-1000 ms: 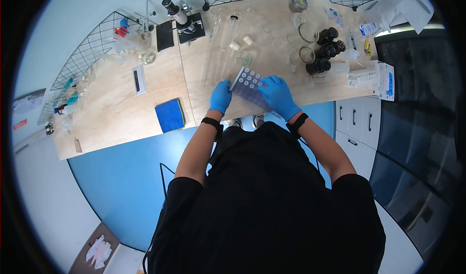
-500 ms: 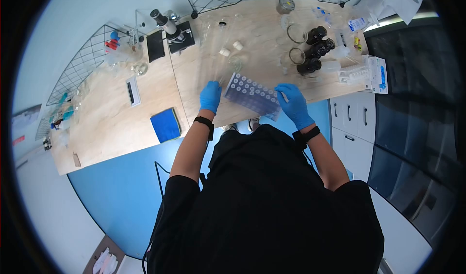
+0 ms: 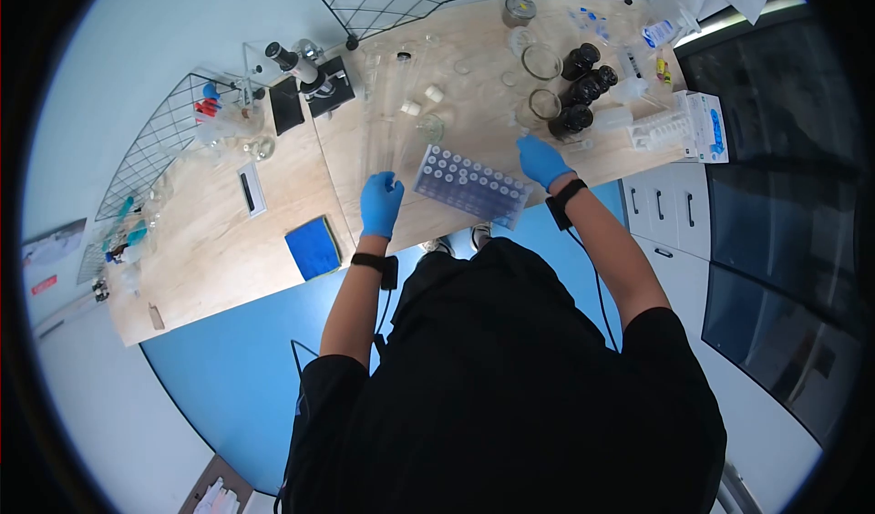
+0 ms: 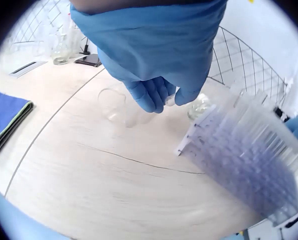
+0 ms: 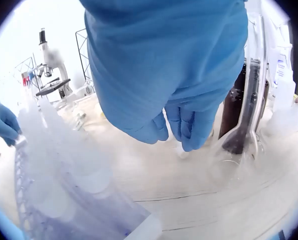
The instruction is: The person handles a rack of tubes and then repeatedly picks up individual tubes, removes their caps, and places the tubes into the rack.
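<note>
A purple tube rack with rows of white-topped tubes stands between my gloved hands on the bench. My left hand is left of it, fingers curled, and pinches a small translucent piece between thumb and fingertips; I cannot tell its kind. To the rack's right, my right hand reaches over the bench, its thumb and fingers apart and pointing down. A small white piece shows right at its fingertips. Tall clear glassware is close beside this hand in the right wrist view.
Dark bottles and glass beakers stand beyond my right hand. Long glass tubes and two white stoppers lie behind the rack. A microscope is back left, a blue cloth near the front edge.
My right hand has left the rack and moved right and away toward the glassware. My left hand has come off the rack's left end and shifted left. The rack remains between them.
</note>
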`<state>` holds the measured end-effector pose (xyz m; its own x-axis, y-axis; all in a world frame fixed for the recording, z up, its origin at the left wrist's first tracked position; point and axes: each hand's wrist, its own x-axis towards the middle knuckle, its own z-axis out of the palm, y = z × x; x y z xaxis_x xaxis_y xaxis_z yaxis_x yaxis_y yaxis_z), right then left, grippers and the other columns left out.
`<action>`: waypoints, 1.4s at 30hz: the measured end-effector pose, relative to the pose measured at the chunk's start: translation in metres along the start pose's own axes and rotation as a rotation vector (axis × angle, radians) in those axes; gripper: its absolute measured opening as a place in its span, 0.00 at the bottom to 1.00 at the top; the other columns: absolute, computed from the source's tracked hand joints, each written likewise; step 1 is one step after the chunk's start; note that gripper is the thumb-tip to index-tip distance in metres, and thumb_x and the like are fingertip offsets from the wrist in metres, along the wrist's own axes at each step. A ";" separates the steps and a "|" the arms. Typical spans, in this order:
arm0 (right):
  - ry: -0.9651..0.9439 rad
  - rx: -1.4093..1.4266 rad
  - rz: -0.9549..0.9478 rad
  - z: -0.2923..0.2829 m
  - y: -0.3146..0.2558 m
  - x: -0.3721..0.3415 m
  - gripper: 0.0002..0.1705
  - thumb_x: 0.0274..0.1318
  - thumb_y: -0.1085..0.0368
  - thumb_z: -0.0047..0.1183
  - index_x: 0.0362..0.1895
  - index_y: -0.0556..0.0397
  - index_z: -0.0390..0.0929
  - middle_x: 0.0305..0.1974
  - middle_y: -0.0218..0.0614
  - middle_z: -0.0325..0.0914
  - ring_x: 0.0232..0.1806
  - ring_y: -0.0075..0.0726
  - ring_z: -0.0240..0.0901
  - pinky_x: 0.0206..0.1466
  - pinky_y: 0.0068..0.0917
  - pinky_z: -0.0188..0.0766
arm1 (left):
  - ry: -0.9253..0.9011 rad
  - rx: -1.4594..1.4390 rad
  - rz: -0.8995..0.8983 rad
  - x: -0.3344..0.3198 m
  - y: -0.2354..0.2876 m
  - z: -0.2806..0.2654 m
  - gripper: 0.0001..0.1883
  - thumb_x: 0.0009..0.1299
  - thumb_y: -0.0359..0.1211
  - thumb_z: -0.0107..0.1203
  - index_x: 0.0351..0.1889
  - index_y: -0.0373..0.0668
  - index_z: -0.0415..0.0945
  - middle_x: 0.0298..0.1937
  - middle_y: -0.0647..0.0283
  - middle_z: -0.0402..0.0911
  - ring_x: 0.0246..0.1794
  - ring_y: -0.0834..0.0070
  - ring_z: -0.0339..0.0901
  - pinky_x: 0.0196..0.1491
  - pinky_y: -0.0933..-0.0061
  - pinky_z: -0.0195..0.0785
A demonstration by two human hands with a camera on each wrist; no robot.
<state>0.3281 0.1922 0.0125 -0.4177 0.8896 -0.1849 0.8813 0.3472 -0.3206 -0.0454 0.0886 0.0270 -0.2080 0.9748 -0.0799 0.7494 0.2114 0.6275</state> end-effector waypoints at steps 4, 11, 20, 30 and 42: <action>-0.083 -0.105 0.082 0.006 0.001 0.020 0.10 0.60 0.67 0.46 0.43 0.54 0.78 0.46 0.55 0.76 0.41 0.62 0.79 0.44 0.52 0.77 | -0.052 -0.254 -0.065 -0.036 0.025 -0.035 0.13 0.66 0.32 0.63 0.47 0.38 0.81 0.39 0.58 0.85 0.36 0.73 0.83 0.43 0.72 0.76; 0.081 -0.137 0.026 0.019 0.016 0.027 0.12 0.63 0.65 0.43 0.42 0.54 0.79 0.41 0.52 0.79 0.41 0.61 0.81 0.41 0.52 0.78 | -0.283 -0.704 -0.099 -0.057 0.047 -0.077 0.12 0.70 0.26 0.60 0.51 0.36 0.79 0.42 0.65 0.84 0.43 0.79 0.81 0.50 0.76 0.76; 0.049 -0.147 0.040 0.018 0.023 0.037 0.11 0.61 0.68 0.44 0.35 0.54 0.82 0.36 0.50 0.83 0.38 0.58 0.82 0.39 0.52 0.79 | -0.463 -1.005 -0.123 -0.050 0.104 -0.124 0.21 0.71 0.24 0.58 0.63 0.38 0.74 0.44 0.61 0.82 0.44 0.74 0.81 0.52 0.73 0.75; 0.071 -0.227 0.010 0.010 0.019 0.034 0.11 0.60 0.68 0.46 0.32 0.53 0.83 0.34 0.50 0.83 0.36 0.57 0.82 0.36 0.48 0.78 | -0.515 -1.029 -0.036 -0.051 0.123 -0.125 0.15 0.73 0.22 0.55 0.57 0.36 0.76 0.42 0.61 0.83 0.44 0.74 0.80 0.52 0.72 0.75; 0.178 -0.207 -0.072 0.002 0.010 0.042 0.11 0.54 0.57 0.56 0.40 0.45 0.82 0.30 0.46 0.83 0.35 0.50 0.84 0.37 0.49 0.77 | -0.485 -0.937 -0.032 -0.045 0.136 -0.107 0.14 0.72 0.25 0.58 0.55 0.36 0.77 0.45 0.61 0.83 0.47 0.74 0.81 0.54 0.74 0.74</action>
<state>0.3188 0.2319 -0.0007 -0.4515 0.8923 0.0032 0.8848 0.4482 -0.1275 -0.0014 0.0660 0.1991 0.2099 0.9372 -0.2785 -0.0805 0.3005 0.9504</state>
